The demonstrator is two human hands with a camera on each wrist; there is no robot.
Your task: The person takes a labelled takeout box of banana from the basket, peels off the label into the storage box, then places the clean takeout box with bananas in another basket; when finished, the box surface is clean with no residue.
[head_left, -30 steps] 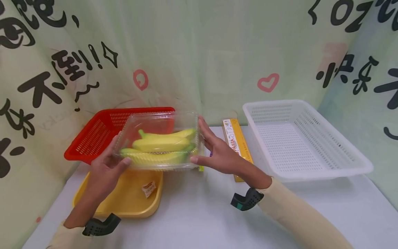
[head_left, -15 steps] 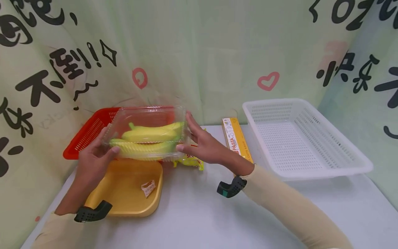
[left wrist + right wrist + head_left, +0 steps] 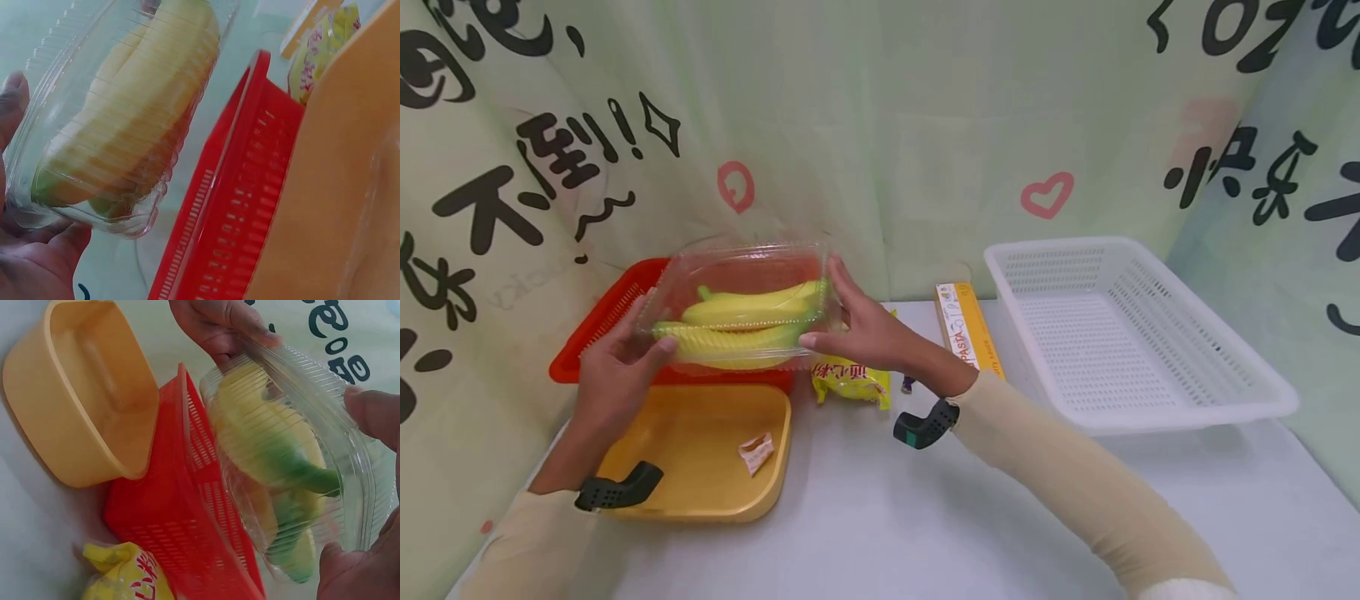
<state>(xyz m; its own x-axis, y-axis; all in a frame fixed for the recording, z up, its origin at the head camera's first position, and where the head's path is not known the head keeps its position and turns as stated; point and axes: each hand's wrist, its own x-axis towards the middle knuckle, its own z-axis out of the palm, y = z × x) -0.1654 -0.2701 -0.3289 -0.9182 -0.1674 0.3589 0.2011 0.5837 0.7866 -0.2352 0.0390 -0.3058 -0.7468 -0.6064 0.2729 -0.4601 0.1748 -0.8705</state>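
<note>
Both hands hold a clear plastic clamshell box [image 3: 751, 268] with several yellow bananas [image 3: 752, 310] inside, their tips greenish. My left hand [image 3: 613, 367] grips its left end, thumb on the near edge. At the right end, my right hand [image 3: 868, 329] has its thumb near the front and fingers along the side. In the head view the box overlaps the red basket [image 3: 598, 333]. The right wrist view shows the box [image 3: 294, 425] tilted, over the basket's rim [image 3: 194, 425], with the left hand [image 3: 219, 322] at its far end.
A yellow basin [image 3: 685, 442] with a small wrapped packet [image 3: 756, 452] stands before the red basket. Right of it lie a yellow snack bag [image 3: 852, 383], a small dark item [image 3: 907, 384] and an orange-and-white pasta box [image 3: 966, 325]. A white basket [image 3: 1105, 350] stands at the right.
Both hands have carried the banana box leftward and back, farther over the red basket. The yellow snack bag and the basket's near side have come into view.
</note>
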